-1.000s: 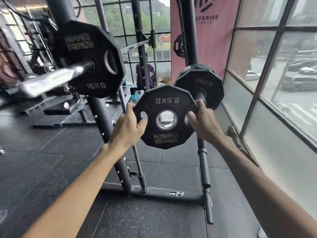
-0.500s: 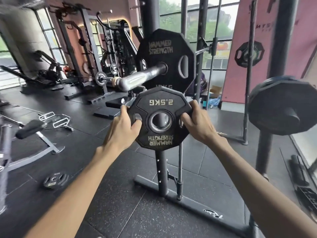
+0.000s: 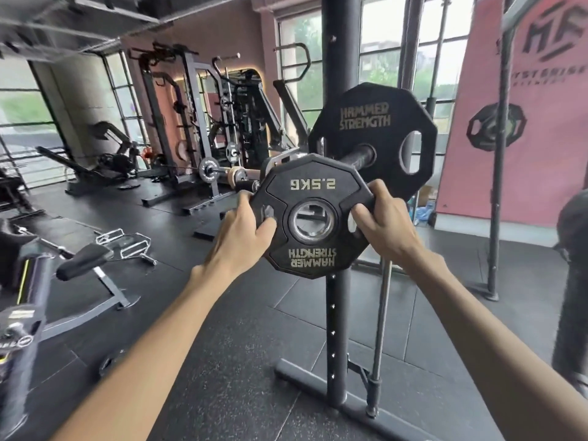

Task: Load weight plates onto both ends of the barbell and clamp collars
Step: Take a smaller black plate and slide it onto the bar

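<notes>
**Small 2.5 kg plate held in both hands, lined up with the loaded bar end**

I am looking down my two bare arms at a small black plate [image 3: 313, 216], marked 2.5KG and HAMMER STRENGTH, its lettering upside down to me. My left hand [image 3: 243, 232] is closed on the plate's left edge, thumb pressed on the face beside a grip slot. My right hand [image 3: 383, 222] is closed on the right edge, thumb hooked at the opposite slot. The plate faces me upright, its steel-lined centre hole open and empty.

Just behind and above it is the barbell sleeve [image 3: 359, 155], pointing toward me, with a larger plate [image 3: 374, 135] already seated on it against the rack upright [image 3: 339, 43]. The small plate is not yet on the sleeve; its hole sits below and left of the sleeve's tip.

My judgement on handling: this plate is light, rigid and rubber-coated, so it should grip well without crushing or flexing. The two side slots are the natural holds. The steel hole will likely fit snugly, so the plate needs to stay square to the sleeve or it may bind. No collar is visible.
</notes>
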